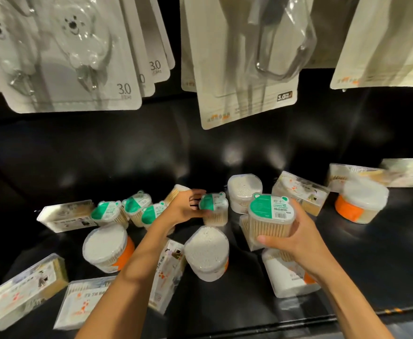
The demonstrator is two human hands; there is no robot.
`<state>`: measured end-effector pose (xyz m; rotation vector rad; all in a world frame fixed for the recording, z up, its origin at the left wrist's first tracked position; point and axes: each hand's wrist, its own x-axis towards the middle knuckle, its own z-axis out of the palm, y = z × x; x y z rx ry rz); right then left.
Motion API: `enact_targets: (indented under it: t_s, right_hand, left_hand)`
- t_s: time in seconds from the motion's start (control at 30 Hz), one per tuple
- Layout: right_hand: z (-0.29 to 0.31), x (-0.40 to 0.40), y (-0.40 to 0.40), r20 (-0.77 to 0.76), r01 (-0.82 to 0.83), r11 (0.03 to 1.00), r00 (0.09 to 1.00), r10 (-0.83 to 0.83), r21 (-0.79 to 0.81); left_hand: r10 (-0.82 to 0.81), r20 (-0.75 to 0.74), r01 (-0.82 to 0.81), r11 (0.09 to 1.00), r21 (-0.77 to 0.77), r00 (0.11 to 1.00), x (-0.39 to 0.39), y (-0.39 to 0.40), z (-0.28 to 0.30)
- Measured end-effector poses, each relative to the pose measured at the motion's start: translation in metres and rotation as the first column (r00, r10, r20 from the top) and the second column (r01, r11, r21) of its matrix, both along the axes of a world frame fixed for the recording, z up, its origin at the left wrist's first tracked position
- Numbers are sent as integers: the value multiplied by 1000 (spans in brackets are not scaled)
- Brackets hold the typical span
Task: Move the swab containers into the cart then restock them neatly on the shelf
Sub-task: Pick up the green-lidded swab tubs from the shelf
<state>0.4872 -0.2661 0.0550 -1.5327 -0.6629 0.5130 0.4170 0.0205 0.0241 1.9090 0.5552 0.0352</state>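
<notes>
While the left hand (pixel 184 209) curls round a small green-lidded clear tub of wooden-stemmed swabs (pixel 214 208) on the black shelf (pixel 371 253), it should seat that tub squarely beside the three matching tubs (pixel 129 211) to its left. The right hand (pixel 296 237) grips a larger bear-eared green-lidded swab tub (pixel 270 217), apparently held just above the shelf, label up, stems packed upright inside.

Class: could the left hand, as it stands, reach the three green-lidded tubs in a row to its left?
Probably yes. The left hand already holds a green-lidded tub in its grip, so it is occupied; but the three tubs sit just beside its wrist with nothing between.
</notes>
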Motion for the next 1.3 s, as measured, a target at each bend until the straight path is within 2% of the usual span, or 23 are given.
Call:
enact_targets:
  t_s: [0.1, 0.17, 0.27, 0.4, 0.47, 0.57, 0.73, 0.87, 1.0, 1.17, 1.3]
  right_hand:
    - [0, 2, -1, -24, -3, 1000, 1000, 3, 11]
    - [-2, 5, -2, -27, 1, 1000, 1000, -1, 3]
    - [-7, 9, -4, -41, 13, 1000, 999, -13, -6]
    - [-11, 13, -9, -35, 24, 1000, 999, -24, -12]
    - [-12, 13, -10, -37, 23, 1000, 999, -23, -10]
    - [-13, 10, -12, -38, 21, 1000, 999, -22, -10]
    - [-9, -7, -16, -10, 42, 999, 999, -42, -16]
    - [-5, -33, -30, 7, 127, 992, 992, -127, -11]
    - [-1, -67, -56, 35, 251, 968, 967, -251, 4]
    - [-1, -112, -110, -10, 454, 891, 891, -454, 14]
    - [4, -140, -175, 18, 611, 792, 792, -610, -8]
  left_hand:
    - [24, 7, -24, 999, -47, 1000, 3, -4, -5]
    - [-15, 19, 16, 1000, -20, 1000, 3, -8, -9]
    - [-42, 11, 43, 996, -73, 999, 5, -10, -19]
    - [42, -29, -47, 983, -180, 999, 10, -13, -25]
    - [62, -19, -65, 984, -169, 998, 11, -15, -23]
    - [83, 22, -78, 979, -187, 996, 12, -17, -9]
    - [155, 197, -128, 981, -144, 968, -4, -26, 24]
    - [81, 329, 7, 967, -256, 941, -23, -41, 43]
    - [37, 385, 109, 930, -350, 922, -23, -85, 59]
    - [-160, 421, 301, 907, -294, 893, -18, -165, 62]
    - [-391, 411, 508, 830, -229, 824, -12, -235, 53]
